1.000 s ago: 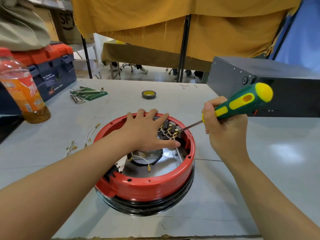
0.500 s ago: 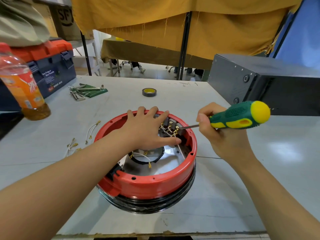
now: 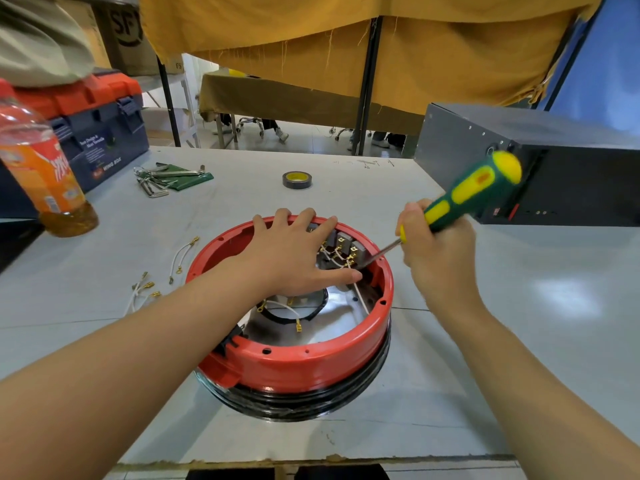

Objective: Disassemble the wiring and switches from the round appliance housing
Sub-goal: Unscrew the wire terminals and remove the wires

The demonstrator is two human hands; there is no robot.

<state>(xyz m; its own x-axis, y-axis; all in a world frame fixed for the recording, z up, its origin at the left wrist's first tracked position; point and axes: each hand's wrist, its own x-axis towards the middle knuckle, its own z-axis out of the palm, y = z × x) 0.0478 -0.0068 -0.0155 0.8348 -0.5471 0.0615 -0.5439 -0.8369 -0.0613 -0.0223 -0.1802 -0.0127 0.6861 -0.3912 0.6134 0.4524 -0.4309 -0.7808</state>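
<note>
At centre of grey table [image 3: 485,341]: round appliance housing [image 3: 294,365], red ring on black base, open side up, near table's front edge.

Across far half of housing: left hand [image 3: 294,261], palm down, fingers spread and straight. Fingertips laid over far rim; thumb extended right toward inner right wall. Nothing pinched or gripped; flat contact only.

Just right of housing: right hand [image 3: 436,254], fingers curled tight round green-and-yellow screwdriver [image 3: 471,192]. Handle tilted up and to the right, blurred. Metal shaft angled down-left over right rim, tip beside switches [image 3: 346,245] and gold terminals on far-right inner wall. Exact tip contact: cannot tell.

Inside housing: grey switches in a row along far inner wall, joined by white wiring [image 3: 332,259] with gold connectors. Further white lead [image 3: 287,308] with gold terminals loose over black ring on shiny floor, below left palm.

Left of housing, on table: loose white wires [image 3: 181,256] with gold ends, apart from housing; more nearer the left forearm.

Far left: orange bottle [image 3: 41,168], toolbox [image 3: 93,126] with red lid behind it. Far centre-left: hex keys [image 3: 156,181] on green pouch. Far centre: tape roll [image 3: 296,179], black outside, yellow core. Far right: dark metal box [image 3: 554,161], behind screwdriver handle.
</note>
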